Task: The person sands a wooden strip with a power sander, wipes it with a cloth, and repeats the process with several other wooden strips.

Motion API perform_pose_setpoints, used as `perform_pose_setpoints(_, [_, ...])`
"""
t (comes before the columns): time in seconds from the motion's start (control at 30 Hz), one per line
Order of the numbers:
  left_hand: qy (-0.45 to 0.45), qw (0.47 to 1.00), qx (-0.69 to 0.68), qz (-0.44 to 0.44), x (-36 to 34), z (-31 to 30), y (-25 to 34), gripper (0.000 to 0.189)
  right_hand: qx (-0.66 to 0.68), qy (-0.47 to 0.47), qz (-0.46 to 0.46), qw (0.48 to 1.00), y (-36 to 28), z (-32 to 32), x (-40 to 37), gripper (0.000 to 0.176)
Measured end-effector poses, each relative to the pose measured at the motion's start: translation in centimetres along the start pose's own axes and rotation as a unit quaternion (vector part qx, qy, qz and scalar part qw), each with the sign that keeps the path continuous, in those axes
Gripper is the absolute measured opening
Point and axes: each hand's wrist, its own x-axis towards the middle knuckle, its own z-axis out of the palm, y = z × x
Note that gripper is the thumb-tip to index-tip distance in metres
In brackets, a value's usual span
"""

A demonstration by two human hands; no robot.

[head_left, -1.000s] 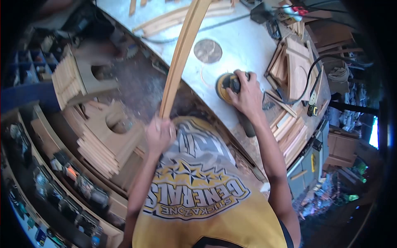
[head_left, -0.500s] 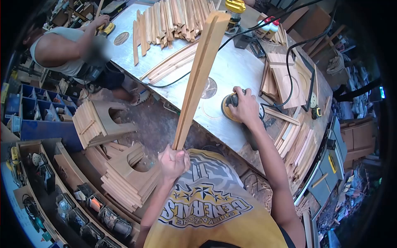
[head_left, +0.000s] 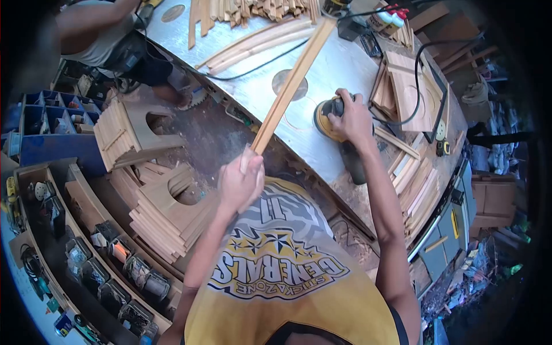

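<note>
My left hand is closed around the near end of a long grooved wooden strip. The strip slants up and away over the metal-topped table, its far end near the back cable. On the right, my right hand grips the top of a yellow and black orbital sander, which rests on the metal surface. A dark hose or bag hangs from the sander beneath my forearm.
Thin wood strips are piled at the back, and curved wood pieces lie nearer. Routed panels stand right. A black cable crosses there. Another person works at left. Stacked cut panels sit below, beside parts bins.
The wooden strip has swung down from a raised tilt to lie lower over the table. My left hand has moved forward with it. The sander stays under my right hand; the view has shifted.
</note>
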Motion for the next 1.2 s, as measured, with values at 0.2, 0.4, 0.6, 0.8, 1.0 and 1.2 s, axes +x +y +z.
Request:
perform_pose_setpoints(0.2, [-0.205,0.956,0.033,-0.206,-2.7,3.9,-12.4,0.062,-0.024,0.017,0.003,1.000,-1.1,-6.0,-1.6,0.057])
perform_pose_setpoints(0.4, [-0.260,0.939,0.135,-0.182,-2.9,5.5,-12.2,0.063,-0.073,-0.052,-0.061,0.994,-4.5,-2.6,0.5,0.058])
perform_pose_setpoints(0.6, [-0.252,0.950,0.107,-0.151,-1.9,6.2,-11.6,0.058,-0.026,-0.103,-0.162,0.981,-7.7,-0.4,-3.9,0.059])
perform_pose_setpoints(0.8, [-0.269,0.942,0.107,-0.168,-2.2,6.6,-12.3,0.060,-0.037,-0.096,-0.221,0.970,-9.0,0.4,-3.7,0.054])
perform_pose_setpoints(1.0, [-0.264,0.945,0.099,-0.164,-1.0,7.3,-11.8,0.067,-0.034,-0.081,-0.207,0.974,-8.8,0.2,-4.3,0.054])
perform_pose_setpoints(1.2, [-0.277,0.946,0.094,-0.139,-0.8,7.3,-11.7,0.070,-0.029,-0.089,-0.213,0.973,-8.7,1.0,-3.9,0.053])
